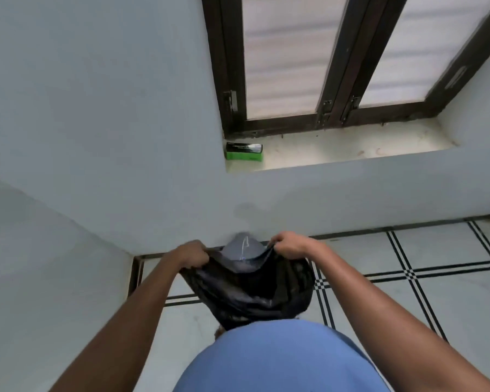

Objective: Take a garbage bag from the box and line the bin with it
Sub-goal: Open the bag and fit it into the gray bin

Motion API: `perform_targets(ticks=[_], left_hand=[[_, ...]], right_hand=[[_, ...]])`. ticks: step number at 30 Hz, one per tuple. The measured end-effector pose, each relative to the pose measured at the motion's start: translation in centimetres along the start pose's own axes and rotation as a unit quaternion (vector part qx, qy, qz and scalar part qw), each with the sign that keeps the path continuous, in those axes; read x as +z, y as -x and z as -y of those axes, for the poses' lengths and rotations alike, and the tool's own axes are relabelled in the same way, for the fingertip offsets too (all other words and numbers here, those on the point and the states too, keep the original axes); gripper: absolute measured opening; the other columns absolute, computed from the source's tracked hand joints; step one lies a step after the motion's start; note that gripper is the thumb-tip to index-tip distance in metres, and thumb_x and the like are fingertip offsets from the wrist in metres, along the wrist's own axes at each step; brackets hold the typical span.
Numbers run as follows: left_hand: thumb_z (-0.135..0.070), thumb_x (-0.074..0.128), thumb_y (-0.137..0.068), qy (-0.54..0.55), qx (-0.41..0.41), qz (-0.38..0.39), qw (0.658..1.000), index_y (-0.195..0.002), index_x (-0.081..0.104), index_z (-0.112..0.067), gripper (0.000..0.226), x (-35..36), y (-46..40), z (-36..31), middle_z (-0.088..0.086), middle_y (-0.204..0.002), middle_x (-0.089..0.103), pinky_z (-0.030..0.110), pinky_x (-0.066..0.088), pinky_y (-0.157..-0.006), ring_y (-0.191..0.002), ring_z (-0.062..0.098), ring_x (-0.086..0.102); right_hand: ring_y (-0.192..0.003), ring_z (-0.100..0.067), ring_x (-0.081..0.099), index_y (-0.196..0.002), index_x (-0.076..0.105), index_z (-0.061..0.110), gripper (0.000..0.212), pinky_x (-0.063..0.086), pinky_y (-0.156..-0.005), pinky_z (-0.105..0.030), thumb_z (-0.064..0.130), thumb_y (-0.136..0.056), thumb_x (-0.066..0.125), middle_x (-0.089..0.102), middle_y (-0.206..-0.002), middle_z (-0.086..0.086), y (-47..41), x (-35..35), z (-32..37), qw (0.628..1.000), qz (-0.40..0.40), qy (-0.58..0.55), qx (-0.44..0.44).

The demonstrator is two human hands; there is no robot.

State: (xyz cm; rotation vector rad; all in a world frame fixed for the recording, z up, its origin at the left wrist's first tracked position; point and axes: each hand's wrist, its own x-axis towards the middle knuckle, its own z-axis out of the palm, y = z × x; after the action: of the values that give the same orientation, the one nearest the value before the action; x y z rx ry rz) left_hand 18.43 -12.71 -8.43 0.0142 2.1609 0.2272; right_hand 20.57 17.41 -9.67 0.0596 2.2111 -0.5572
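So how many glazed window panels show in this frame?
2. The left panel sits above the sill where the green box lies; the right panel is beside it, cut off by the frame's top edge. More could lie outside the view.

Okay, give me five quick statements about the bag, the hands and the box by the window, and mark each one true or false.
1. Both hands grip the black garbage bag. True: the left hand and the right hand each pinch its top edge.
2. The green box lies on the floor. False: it sits on the window sill, at its left end.
3. The bag's mouth is pulled open between the hands. True.
4. One hand is reaching into the box. False: both are on the bag, well below the sill.
5. The floor is plain, without pattern. False: dark lines cross the pale tiles.
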Motion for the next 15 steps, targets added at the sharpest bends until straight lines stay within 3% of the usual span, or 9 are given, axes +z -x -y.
perform_targets(ticks=[3, 6, 8, 10, 11, 12, 13, 14, 15], left_hand=[[-0.019, 0.069, -0.086, 0.164, 0.037, -0.08, 0.983, -0.098, 0.082, -0.004, 0.023, -1.6, -0.1, -0.2, 0.016, -0.105, 0.081, 0.043, 0.062, -0.088, -0.097, 0.033, 0.077], [-0.025, 0.064, -0.092, 0.299, 0.07, -0.208, 0.929, -0.108, 0.08, -0.006, 0.03, -4.9, 1.9, -2.2, 0.014, -0.107, 0.081, 0.046, 0.061, -0.09, -0.102, 0.034, 0.077], [-0.027, 0.058, -0.1, 0.352, 0.099, -0.38, 0.85, -0.124, 0.072, -0.013, 0.031, -5.8, 3.4, -3.7, 0.003, -0.111, 0.077, 0.034, 0.055, -0.084, -0.099, 0.022, 0.071], [-0.02, 0.056, -0.105, 0.34, 0.155, -0.549, 0.748, -0.137, 0.06, -0.02, 0.033, -5.3, 5.1, -4.7, -0.003, -0.113, 0.073, 0.028, 0.047, -0.08, -0.093, 0.011, 0.065], [-0.02, 0.056, -0.105, 0.268, 0.179, -0.586, 0.743, -0.138, 0.058, -0.02, 0.033, -4.9, 5.2, -4.7, -0.003, -0.117, 0.073, 0.03, 0.047, -0.082, -0.094, 0.011, 0.065], [-0.025, 0.056, -0.107, 0.181, 0.187, -0.558, 0.788, -0.135, 0.06, -0.021, 0.028, -4.5, 4.2, -4.1, 0.0, -0.121, 0.075, 0.033, 0.05, -0.083, -0.096, 0.015, 0.068], [-0.036, 0.052, -0.11, 0.103, 0.163, -0.448, 0.873, -0.131, 0.064, -0.02, 0.028, -3.7, 2.8, -3.3, 0.005, -0.124, 0.076, 0.037, 0.054, -0.085, -0.1, 0.023, 0.072], [-0.044, 0.047, -0.112, 0.031, 0.108, -0.279, 0.954, -0.13, 0.067, -0.019, 0.037, -2.9, 1.6, -2.5, 0.01, -0.129, 0.076, 0.039, 0.056, -0.091, -0.107, 0.03, 0.073], [-0.048, 0.046, -0.112, -0.027, 0.056, -0.115, 0.991, -0.134, 0.069, -0.017, 0.045, -2.0, 0.8, -1.8, 0.014, -0.134, 0.073, 0.04, 0.055, -0.097, -0.115, 0.033, 0.071]], right_hand=[[-0.093, -0.028, 0.066, -0.105, 0.077, 0.009, 0.023, 0.052, -0.08, -0.035, 0.015, -0.097, 0.058, 0.077, -0.103, -0.012, 0.1, -1.5, 0.6, 0.995, -0.081, -0.047, -0.035], [-0.083, -0.027, 0.059, -0.082, 0.061, 0.016, 0.019, 0.042, -0.065, -0.034, 0.02, -0.1, 0.059, 0.062, -0.079, -0.002, 0.7, -4.7, 1.8, 0.975, -0.179, -0.104, -0.077], [-0.098, -0.024, 0.063, -0.103, 0.068, 0.021, 0.012, 0.047, -0.073, -0.032, 0.025, -0.107, 0.058, 0.067, -0.095, 0.0, 1.8, -6.0, 2.8, 0.91, -0.337, -0.198, -0.138], [-0.107, -0.013, 0.059, -0.138, 0.067, 0.024, 0.029, 0.047, -0.087, -0.017, 0.023, -0.111, 0.056, 0.065, -0.117, 0.001, 3.1, -6.0, 3.8, 0.784, -0.519, -0.249, -0.232], [-0.105, -0.013, 0.058, -0.145, 0.064, 0.023, 0.034, 0.047, -0.087, -0.015, 0.021, -0.112, 0.054, 0.063, -0.119, 0.0, 3.4, -5.8, 4.0, 0.751, -0.574, -0.204, -0.253], [-0.104, -0.018, 0.059, -0.144, 0.064, 0.021, 0.034, 0.05, -0.085, -0.022, 0.021, -0.112, 0.053, 0.063, -0.119, -0.003, 2.4, -5.0, 3.2, 0.769, -0.575, -0.133, -0.244], [-0.107, -0.026, 0.063, -0.139, 0.066, 0.017, 0.033, 0.054, -0.086, -0.034, 0.023, -0.11, 0.052, 0.065, -0.12, -0.008, 1.4, -4.2, 2.4, 0.841, -0.495, -0.057, -0.209], [-0.112, -0.036, 0.067, -0.132, 0.069, 0.012, 0.034, 0.057, -0.089, -0.042, 0.025, -0.105, 0.053, 0.069, -0.124, -0.014, 0.5, -3.3, 1.6, 0.931, -0.339, 0.012, -0.136], [-0.113, -0.039, 0.071, -0.123, 0.072, 0.007, 0.036, 0.06, -0.089, -0.047, 0.027, -0.098, 0.054, 0.073, -0.125, -0.019, 0.2, -2.6, 1.0, 0.983, -0.151, 0.088, -0.049]])
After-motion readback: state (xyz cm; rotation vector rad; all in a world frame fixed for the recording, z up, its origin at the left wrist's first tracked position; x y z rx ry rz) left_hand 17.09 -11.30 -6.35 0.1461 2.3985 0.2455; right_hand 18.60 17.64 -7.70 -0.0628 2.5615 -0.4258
